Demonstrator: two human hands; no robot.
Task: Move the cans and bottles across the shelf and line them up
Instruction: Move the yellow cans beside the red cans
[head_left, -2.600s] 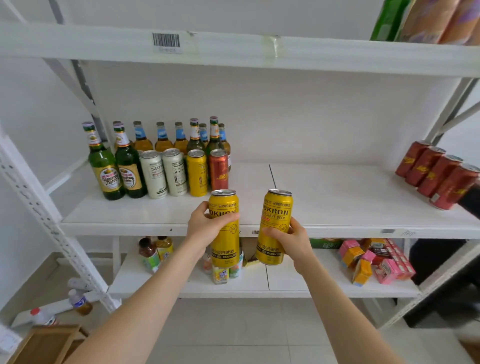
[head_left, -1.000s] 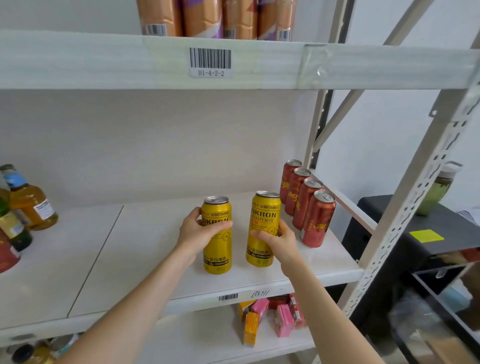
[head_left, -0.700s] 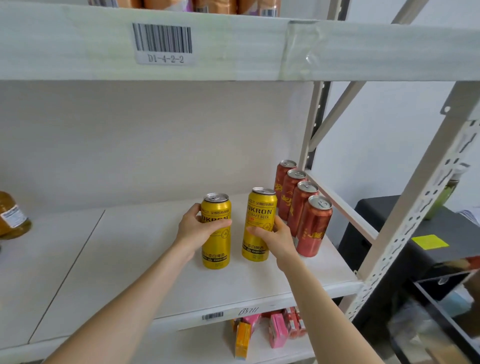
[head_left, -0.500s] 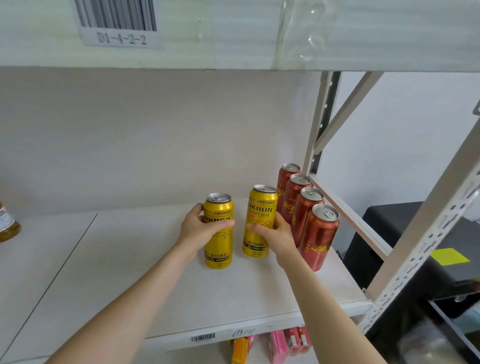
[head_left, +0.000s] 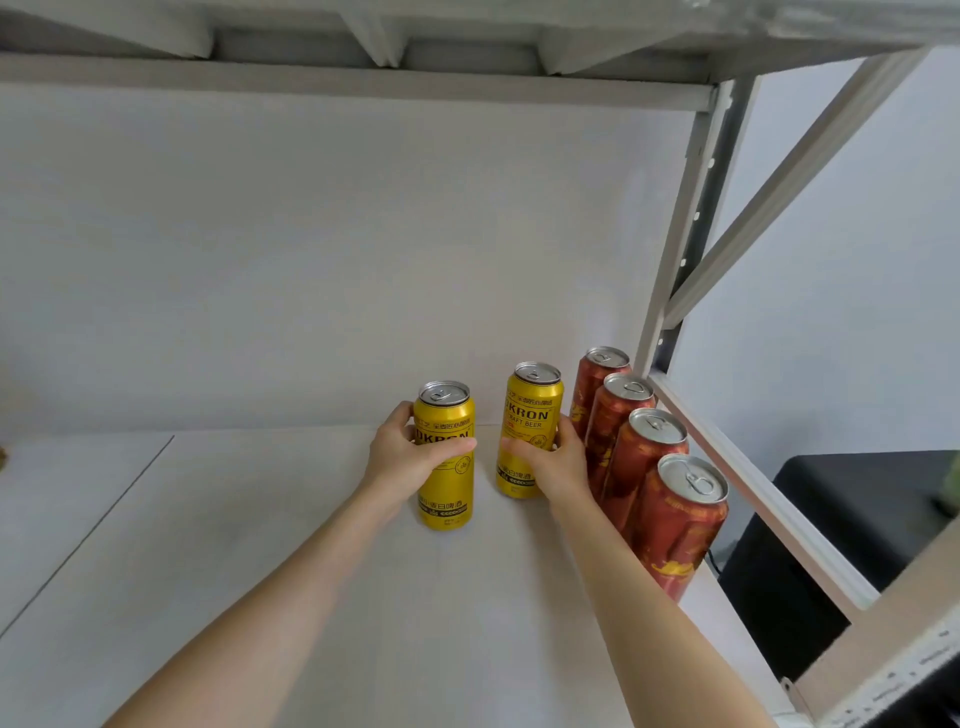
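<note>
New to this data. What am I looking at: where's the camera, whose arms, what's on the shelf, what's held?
No robot here: a person works with bare hands. The single picture comes from a wide-angle camera on their head, looking forward and down, so both arms reach in from below. The left hand grips the left yellow can; the right hand grips the right yellow can. Both cans are upright and look to be resting on the white shelf board. Beside them, four red cans stand in a front-to-back row at the shelf's right end. The upper shelf is overhead.
</note>
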